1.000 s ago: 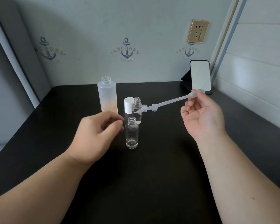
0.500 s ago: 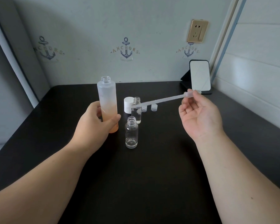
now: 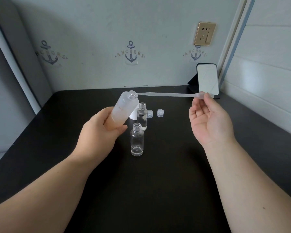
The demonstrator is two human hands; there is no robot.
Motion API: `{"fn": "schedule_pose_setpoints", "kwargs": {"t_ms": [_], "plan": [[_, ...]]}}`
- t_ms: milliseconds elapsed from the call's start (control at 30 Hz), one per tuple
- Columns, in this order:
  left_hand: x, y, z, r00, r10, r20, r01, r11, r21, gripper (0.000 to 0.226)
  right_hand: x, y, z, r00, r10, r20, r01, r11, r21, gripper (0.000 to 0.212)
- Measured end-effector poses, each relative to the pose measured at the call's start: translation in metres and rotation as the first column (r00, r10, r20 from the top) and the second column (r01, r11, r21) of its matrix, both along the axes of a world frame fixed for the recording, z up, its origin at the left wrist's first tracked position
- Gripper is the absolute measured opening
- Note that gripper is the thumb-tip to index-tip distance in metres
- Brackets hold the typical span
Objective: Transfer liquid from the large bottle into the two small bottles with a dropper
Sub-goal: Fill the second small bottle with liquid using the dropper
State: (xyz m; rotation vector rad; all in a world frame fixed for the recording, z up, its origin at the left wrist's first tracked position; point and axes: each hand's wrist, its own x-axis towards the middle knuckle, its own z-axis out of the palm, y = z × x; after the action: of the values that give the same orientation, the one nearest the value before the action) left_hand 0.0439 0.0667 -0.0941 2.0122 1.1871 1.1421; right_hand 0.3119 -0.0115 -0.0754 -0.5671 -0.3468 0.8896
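The matte black tabletop point(image 3: 158, 182) is set against a pale wall point(image 3: 107, 31) printed with anchor motifs. A tall frosted cylindrical bottle with peach-tinted liquid in its lower part point(image 3: 124, 109) is held off the tabletop, tilted with its open neck to the upper right. It is clasped round its lower half by the left hand point(image 3: 101, 132); that grip is clamped on the bottle. A long translucent plastic dropper point(image 3: 166, 95) is held almost level, its tip at the bottle mouth. Its bulb is pinched by the thumb and forefinger of the right hand point(image 3: 210, 121), the other fingers being loosely spread.

Two small clear glass bottles are seen upright and uncapped just right of the left hand: the nearer point(image 3: 137, 142) and the farther point(image 3: 142, 117). A white cap point(image 3: 133, 115) is partly hidden behind them. Two small ribbed translucent caps point(image 3: 150, 114) point(image 3: 160, 113) lie beside the farther bottle.
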Motion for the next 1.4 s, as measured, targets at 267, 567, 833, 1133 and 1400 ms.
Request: {"fn": "schedule_pose_setpoints", "kwargs": {"t_ms": [267, 567, 833, 1133, 1400], "plan": [[-0.004, 0.008, -0.008, 0.995, 0.067, -0.072, -0.058, 0.991, 0.118, 0.042, 0.004, 0.000, 0.001, 0.996, -0.061, 0.066, 0.062, 0.998, -0.015, 0.011], [-0.002, 0.010, -0.015, 0.986, 0.085, -0.144, -0.055, 0.978, 0.200, 0.052, 0.000, 0.001, -0.001, 0.953, 0.012, 0.303, -0.005, 1.000, -0.023, 0.015], [0.002, 0.007, -0.014, 0.984, 0.065, -0.168, -0.026, 0.973, 0.228, 0.052, -0.021, -0.002, 0.002, 0.848, 0.133, 0.513, -0.084, 0.989, -0.118, 0.009], [0.003, 0.007, -0.014, 0.982, 0.056, -0.182, -0.017, 0.978, 0.210, 0.048, -0.029, -0.003, 0.001, 0.772, 0.248, 0.586, -0.171, 0.968, -0.184, 0.011], [0.003, 0.008, -0.013, 0.982, 0.071, -0.176, -0.036, 0.980, 0.194, 0.050, -0.026, -0.002, 0.001, 0.808, 0.257, 0.529, -0.200, 0.966, -0.165, 0.014]]}}
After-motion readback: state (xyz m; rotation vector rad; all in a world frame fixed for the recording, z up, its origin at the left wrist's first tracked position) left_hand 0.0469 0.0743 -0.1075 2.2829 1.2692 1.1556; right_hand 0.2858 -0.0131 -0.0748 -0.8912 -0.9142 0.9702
